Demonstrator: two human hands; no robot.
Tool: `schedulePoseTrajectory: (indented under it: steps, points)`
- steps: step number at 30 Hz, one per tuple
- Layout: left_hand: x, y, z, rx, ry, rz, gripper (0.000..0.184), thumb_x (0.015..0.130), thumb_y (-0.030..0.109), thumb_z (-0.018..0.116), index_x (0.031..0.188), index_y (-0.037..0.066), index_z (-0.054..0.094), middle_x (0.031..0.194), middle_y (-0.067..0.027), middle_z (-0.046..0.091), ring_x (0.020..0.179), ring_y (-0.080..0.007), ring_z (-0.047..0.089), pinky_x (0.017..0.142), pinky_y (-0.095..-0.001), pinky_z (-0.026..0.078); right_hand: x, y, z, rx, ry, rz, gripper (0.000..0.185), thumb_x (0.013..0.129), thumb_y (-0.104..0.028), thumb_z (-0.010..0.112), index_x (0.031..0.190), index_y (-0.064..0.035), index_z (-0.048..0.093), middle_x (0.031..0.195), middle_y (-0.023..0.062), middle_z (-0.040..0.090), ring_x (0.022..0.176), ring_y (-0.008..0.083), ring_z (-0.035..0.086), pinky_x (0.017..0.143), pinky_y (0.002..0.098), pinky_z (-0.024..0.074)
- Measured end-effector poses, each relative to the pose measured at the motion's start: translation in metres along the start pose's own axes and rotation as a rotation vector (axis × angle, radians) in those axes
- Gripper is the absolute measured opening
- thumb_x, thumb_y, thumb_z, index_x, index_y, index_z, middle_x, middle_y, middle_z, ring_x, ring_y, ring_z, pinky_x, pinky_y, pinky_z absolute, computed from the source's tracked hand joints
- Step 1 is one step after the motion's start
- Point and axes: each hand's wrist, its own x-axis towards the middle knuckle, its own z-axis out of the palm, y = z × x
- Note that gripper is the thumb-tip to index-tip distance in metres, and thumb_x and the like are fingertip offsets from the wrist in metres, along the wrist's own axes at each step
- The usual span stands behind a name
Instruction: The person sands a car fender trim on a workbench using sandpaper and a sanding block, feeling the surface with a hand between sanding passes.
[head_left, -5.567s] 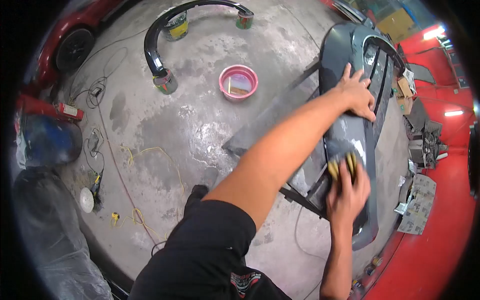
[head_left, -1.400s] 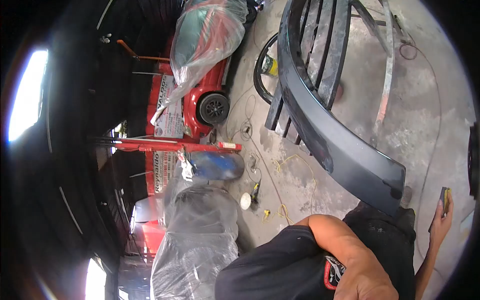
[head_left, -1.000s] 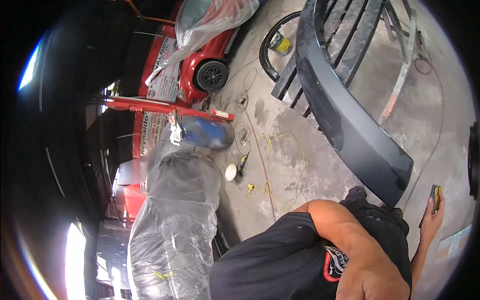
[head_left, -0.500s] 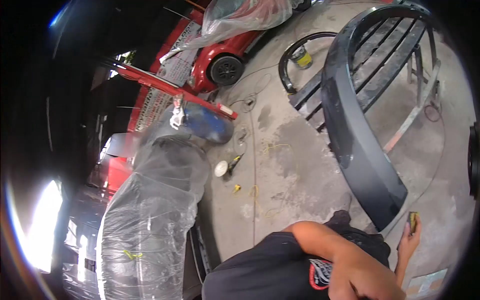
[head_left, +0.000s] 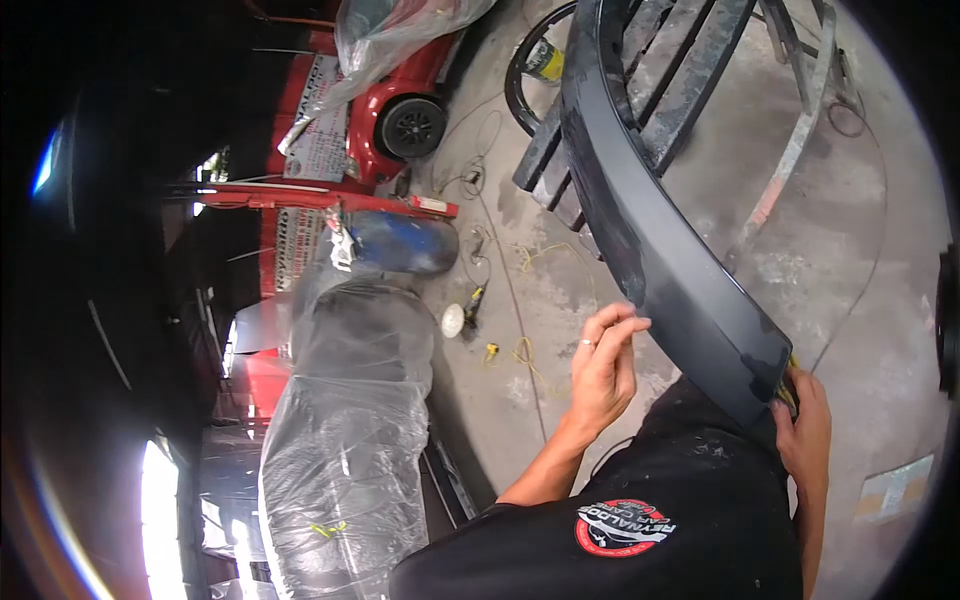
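Two hands flank the panel (head_left: 675, 255), which lies over the slatted counter (head_left: 690, 90). Right hand (head_left: 808, 425): fingers gripping a yellow pad (head_left: 788, 396) against its near end. Left (head_left: 603, 378): half-curled, holding nothing. Seemingly sanding; another stroke calls for light pressure.

the dark panel (head_left: 690, 285) looks smooth and satiny, the concrete floor (head_left: 880, 400) rough, the plastic sheet (head_left: 350, 450) glossy.

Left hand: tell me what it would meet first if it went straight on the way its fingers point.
Probably the near edge of the dark grey curved panel: the left hand points toward it and looks close, though this one view leaves unclear whether they touch.
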Motion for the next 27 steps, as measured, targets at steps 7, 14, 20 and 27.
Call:
schedulePoseTrajectory:
  steps: [7,14,20,27]
  points:
    - [0.059,0.012,0.009,0.636,-0.174,0.206,0.065,0.077,-0.012,0.051,0.136,0.015,0.057,0.153,-0.0251,0.025,0.143,-0.0465,0.021,0.116,-0.0550,0.020,0.002,0.000,0.000,0.000,-0.030,0.002,0.041,0.080,0.002,0.063,0.121,0.0018,0.056,0.118,0.0197,0.057,0.110,0.0393,0.054,0.095,0.0423,0.0427]
    - [0.075,0.021,0.016,0.716,-0.246,0.274,0.076,0.069,-0.011,0.050,0.137,0.022,0.057,0.156,-0.0263,0.022,0.144,-0.0514,0.014,0.115,-0.0627,0.014,0.002,-0.003,-0.005,-0.029,-0.037,-0.021,0.043,0.079,0.001,0.065,0.121,0.0009,0.057,0.117,0.0193,0.058,0.108,0.0398,0.053,0.094,0.0429,0.0430]
    - [0.044,0.027,0.015,0.644,-0.267,0.279,0.074,0.072,-0.010,0.050,0.135,0.026,0.059,0.155,-0.0261,0.024,0.143,-0.0516,0.017,0.113,-0.0652,0.014,0.000,-0.005,-0.003,-0.048,-0.059,-0.068,0.044,0.078,0.001,0.065,0.121,0.0003,0.057,0.115,0.0192,0.058,0.108,0.0392,0.053,0.093,0.0433,0.0431]
    - [0.011,0.044,0.022,0.514,-0.347,0.279,0.070,0.076,-0.007,0.052,0.135,0.030,0.059,0.155,-0.0252,0.025,0.143,-0.0512,0.018,0.113,-0.0662,0.015,-0.002,-0.008,0.003,-0.083,-0.075,-0.100,0.046,0.078,0.001,0.065,0.123,0.0005,0.056,0.115,0.0194,0.058,0.108,0.0401,0.053,0.092,0.0446,0.0432]
